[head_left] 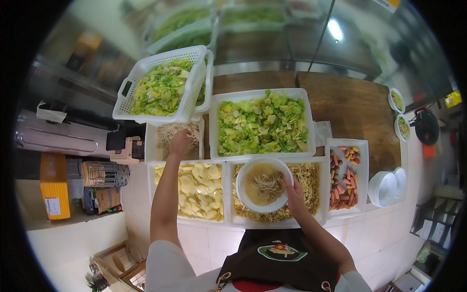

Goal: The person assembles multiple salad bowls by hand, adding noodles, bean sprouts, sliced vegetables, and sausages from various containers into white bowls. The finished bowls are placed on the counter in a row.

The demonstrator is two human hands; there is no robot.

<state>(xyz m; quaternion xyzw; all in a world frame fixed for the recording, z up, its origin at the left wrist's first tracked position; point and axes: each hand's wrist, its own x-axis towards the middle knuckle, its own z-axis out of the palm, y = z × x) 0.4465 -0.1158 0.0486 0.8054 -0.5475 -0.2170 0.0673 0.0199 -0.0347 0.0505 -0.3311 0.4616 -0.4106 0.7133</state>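
My right hand (296, 195) grips the right rim of a round white bowl (240, 187), holding it over a white tray of bean sprouts (309, 187). Inside the bowl lie pale thin strands (266, 184), with yellowish slices beside them. My left arm reaches out to a smaller white tray (152, 146) of similar pale strands (168, 132). There my left hand (181, 142) is closed at the strands, its fingertips partly hidden. Between my arms sits a tray of pale yellow potato slices (199, 190). Chopped green cabbage (262, 124) fills the large tray beyond the bowl.
A perforated white basket (197, 87) of chopped cabbage stands tilted at the far left. Right of the sprouts is a tray of sausage pieces (349, 187). Stacked white bowls (383, 189) stand at the right edge, and two filled bowls (402, 127) farther back. Glass panels rise behind the wooden table (348, 104).
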